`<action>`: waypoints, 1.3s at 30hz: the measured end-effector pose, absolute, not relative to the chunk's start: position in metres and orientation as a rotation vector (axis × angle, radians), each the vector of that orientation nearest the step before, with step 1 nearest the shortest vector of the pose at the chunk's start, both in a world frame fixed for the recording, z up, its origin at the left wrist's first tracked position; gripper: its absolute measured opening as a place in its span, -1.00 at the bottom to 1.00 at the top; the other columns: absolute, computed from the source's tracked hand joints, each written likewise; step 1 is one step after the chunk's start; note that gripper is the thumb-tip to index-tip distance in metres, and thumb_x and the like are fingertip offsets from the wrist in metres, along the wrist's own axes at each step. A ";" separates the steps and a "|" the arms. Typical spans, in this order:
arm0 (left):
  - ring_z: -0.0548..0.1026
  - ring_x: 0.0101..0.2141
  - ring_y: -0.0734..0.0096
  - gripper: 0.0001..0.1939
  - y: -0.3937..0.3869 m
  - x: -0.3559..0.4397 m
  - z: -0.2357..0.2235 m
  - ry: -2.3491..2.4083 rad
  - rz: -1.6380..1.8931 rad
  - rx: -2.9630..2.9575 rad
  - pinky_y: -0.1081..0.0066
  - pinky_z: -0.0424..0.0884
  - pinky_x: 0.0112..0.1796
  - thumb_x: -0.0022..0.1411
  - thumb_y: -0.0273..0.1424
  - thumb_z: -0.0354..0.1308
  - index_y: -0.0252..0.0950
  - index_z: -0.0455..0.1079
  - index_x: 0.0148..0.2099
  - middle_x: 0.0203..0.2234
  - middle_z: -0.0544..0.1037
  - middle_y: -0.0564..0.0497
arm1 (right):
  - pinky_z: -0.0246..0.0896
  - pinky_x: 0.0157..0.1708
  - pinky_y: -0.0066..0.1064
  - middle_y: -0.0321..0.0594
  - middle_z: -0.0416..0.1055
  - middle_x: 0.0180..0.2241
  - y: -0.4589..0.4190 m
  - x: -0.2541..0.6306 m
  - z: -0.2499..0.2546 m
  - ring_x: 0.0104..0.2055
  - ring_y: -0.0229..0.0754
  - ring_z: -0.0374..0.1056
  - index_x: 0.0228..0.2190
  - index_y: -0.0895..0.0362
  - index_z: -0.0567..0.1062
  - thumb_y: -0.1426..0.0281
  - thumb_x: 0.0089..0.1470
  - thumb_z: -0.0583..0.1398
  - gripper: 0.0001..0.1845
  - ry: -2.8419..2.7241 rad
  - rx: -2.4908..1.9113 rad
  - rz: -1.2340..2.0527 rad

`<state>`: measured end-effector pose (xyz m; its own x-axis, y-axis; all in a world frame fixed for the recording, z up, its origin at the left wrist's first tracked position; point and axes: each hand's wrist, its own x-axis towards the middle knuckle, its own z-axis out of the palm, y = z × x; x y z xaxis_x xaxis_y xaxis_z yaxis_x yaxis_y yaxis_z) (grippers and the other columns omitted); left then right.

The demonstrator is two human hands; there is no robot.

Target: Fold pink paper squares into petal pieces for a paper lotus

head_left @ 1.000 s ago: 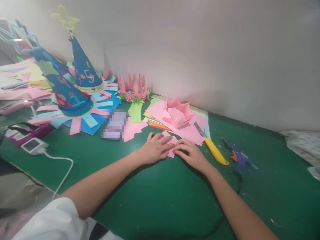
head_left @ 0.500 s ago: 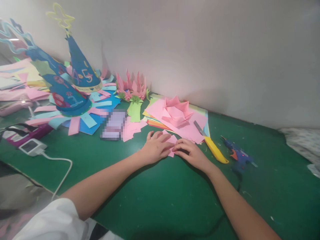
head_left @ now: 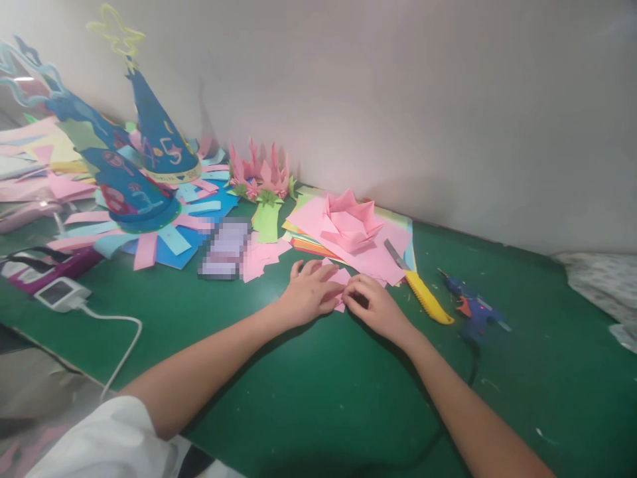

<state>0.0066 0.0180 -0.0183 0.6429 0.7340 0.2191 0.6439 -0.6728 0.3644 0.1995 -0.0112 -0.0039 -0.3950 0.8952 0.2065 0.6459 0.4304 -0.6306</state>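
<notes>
A small piece of pink paper point(head_left: 340, 277) lies on the green table, partly hidden under my fingers. My left hand point(head_left: 309, 292) rests over its left side, fingers stretched out and pressing it down. At the paper's right edge, my right hand point(head_left: 373, 302) has thumb and forefinger pinched together on it. Just behind both hands, a folded pink paper flower point(head_left: 351, 222) sits on a stack of coloured paper sheets point(head_left: 313, 247). To the left is a pile of small pink paper pieces point(head_left: 261, 255).
A yellow utility knife point(head_left: 428, 299) with its blade out lies right of my hands, then a blue glue gun point(head_left: 475, 309) with a cord. On the left are blue cone hats point(head_left: 162, 136), a pink paper crown point(head_left: 261, 172), a blurred phone point(head_left: 226, 249) and a white-cabled charger point(head_left: 62, 294).
My right thumb and forefinger have closed into a tighter pinch at the paper's edge. My left hand stays in nearly the same place, and the view shifts very slightly.
</notes>
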 end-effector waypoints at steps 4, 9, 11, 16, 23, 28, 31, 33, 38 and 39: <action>0.14 0.10 0.02 -0.74 0.018 0.005 -0.018 1.090 0.489 2.622 -0.09 -0.03 0.06 0.26 -0.20 0.04 0.02 0.42 -0.03 0.14 0.27 0.07 | 0.15 -0.34 -0.33 -0.26 0.26 -0.43 -0.012 0.195 -0.005 -0.34 -0.18 0.23 -0.50 0.10 0.32 0.46 0.10 0.10 -0.87 -2.157 -1.326 0.589; 0.13 0.12 0.03 -0.72 0.016 0.004 -0.016 1.091 0.461 2.641 -0.12 -0.05 0.07 0.31 -0.24 -0.03 0.03 0.39 0.01 0.16 0.25 0.09 | 0.13 -0.36 -0.35 -0.28 0.24 -0.45 -0.010 0.194 -0.007 -0.36 -0.19 0.21 -0.51 0.10 0.30 0.48 0.07 0.11 -0.86 -2.149 -1.341 0.597; 0.13 0.12 0.04 -0.72 0.015 0.004 -0.016 1.098 0.463 2.637 -0.12 -0.05 0.08 0.31 -0.25 -0.03 0.04 0.39 0.01 0.16 0.25 0.10 | 0.13 -0.37 -0.35 -0.28 0.24 -0.45 -0.010 0.194 -0.007 -0.35 -0.19 0.21 -0.51 0.10 0.30 0.48 0.06 0.11 -0.86 -2.144 -1.345 0.594; 0.13 0.12 0.01 -0.71 0.016 0.005 -0.016 1.098 0.475 2.636 -0.15 -0.07 0.08 0.30 -0.25 -0.02 0.09 0.38 0.03 0.19 0.21 0.10 | 0.13 -0.39 -0.35 -0.27 0.24 -0.46 -0.010 0.193 -0.010 -0.37 -0.18 0.21 -0.52 0.10 0.30 0.48 0.05 0.11 -0.86 -2.131 -1.360 0.548; 0.11 0.14 -0.02 -0.69 0.017 0.004 -0.018 1.091 0.452 2.650 -0.17 -0.07 0.07 0.32 -0.20 -0.06 0.15 0.33 0.07 0.22 0.17 0.11 | 0.12 -0.38 -0.35 -0.27 0.23 -0.48 -0.011 0.190 -0.010 -0.36 -0.17 0.20 -0.54 0.09 0.28 0.50 0.02 0.12 -0.85 -2.111 -1.388 0.546; 0.10 0.15 -0.03 -0.68 0.019 0.004 -0.019 1.082 0.444 2.654 -0.18 -0.07 0.06 0.32 -0.14 -0.08 0.17 0.32 0.07 0.24 0.12 0.13 | 0.11 -0.40 -0.36 -0.27 0.22 -0.48 -0.011 0.190 -0.009 -0.37 -0.17 0.19 -0.55 0.09 0.27 0.50 0.02 0.12 -0.83 -2.105 -1.390 0.551; 0.09 0.15 -0.06 -0.68 0.020 0.004 -0.018 1.078 0.424 2.669 -0.20 -0.05 0.05 0.32 -0.14 -0.06 0.16 0.32 0.08 0.25 0.10 0.11 | 0.11 -0.41 -0.36 -0.27 0.23 -0.48 -0.011 0.189 -0.009 -0.38 -0.18 0.19 -0.56 0.09 0.26 0.51 0.01 0.12 -0.83 -2.097 -1.382 0.557; 0.08 0.16 -0.09 -0.68 0.020 0.003 -0.018 1.074 0.417 2.674 -0.21 -0.04 0.05 0.31 -0.15 -0.05 0.15 0.33 0.08 0.25 0.10 0.10 | 0.11 -0.40 -0.35 -0.27 0.23 -0.48 -0.011 0.189 -0.010 -0.38 -0.17 0.20 -0.55 0.09 0.27 0.51 0.01 0.12 -0.83 -2.090 -1.381 0.560; 0.08 0.16 -0.09 -0.69 0.019 0.003 -0.017 1.068 0.431 2.671 -0.22 -0.05 0.05 0.29 -0.20 0.00 0.12 0.35 0.06 0.24 0.12 0.08 | 0.13 -0.40 -0.35 -0.27 0.27 -0.48 -0.011 0.191 -0.012 -0.37 -0.17 0.22 -0.53 0.08 0.28 0.49 0.01 0.13 -0.86 -2.050 -1.399 0.563; 0.08 0.16 -0.10 -0.70 0.018 0.004 -0.017 1.071 0.434 2.669 -0.22 -0.06 0.06 0.29 -0.21 0.01 0.11 0.35 0.06 0.24 0.12 0.08 | 0.13 -0.41 -0.35 -0.27 0.26 -0.48 -0.011 0.191 -0.012 -0.38 -0.17 0.22 -0.54 0.08 0.27 0.49 0.01 0.13 -0.85 -2.050 -1.402 0.566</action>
<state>0.0036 0.0184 -0.0172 0.6883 0.7014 0.1852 0.6325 -0.7053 0.3203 0.1909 -0.0106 -0.0120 -0.2747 0.9344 0.2270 0.6855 0.3558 -0.6352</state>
